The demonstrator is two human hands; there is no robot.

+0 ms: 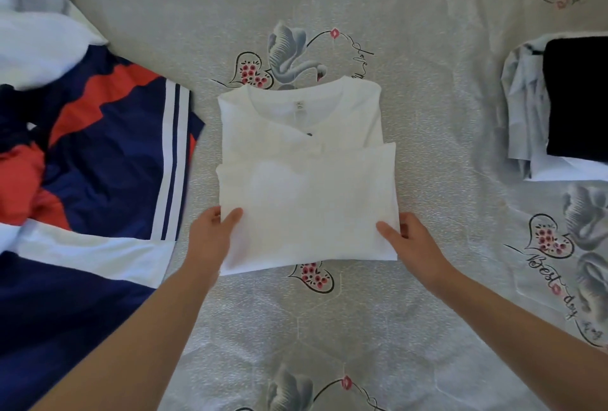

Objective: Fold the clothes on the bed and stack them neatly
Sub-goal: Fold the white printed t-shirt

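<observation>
On the bed (427,32), unfolded navy, red and white garments (98,163) sprawl along the left edge while the left hand (210,232) and right hand (408,239) each pinch, thumb on top, a near corner of the half-folded white T-shirt (306,180) lying mid-bed. A folded stack topped by a black garment (575,97) waits at the right edge. A clean finish likely means keeping both corners level and edges square.
</observation>
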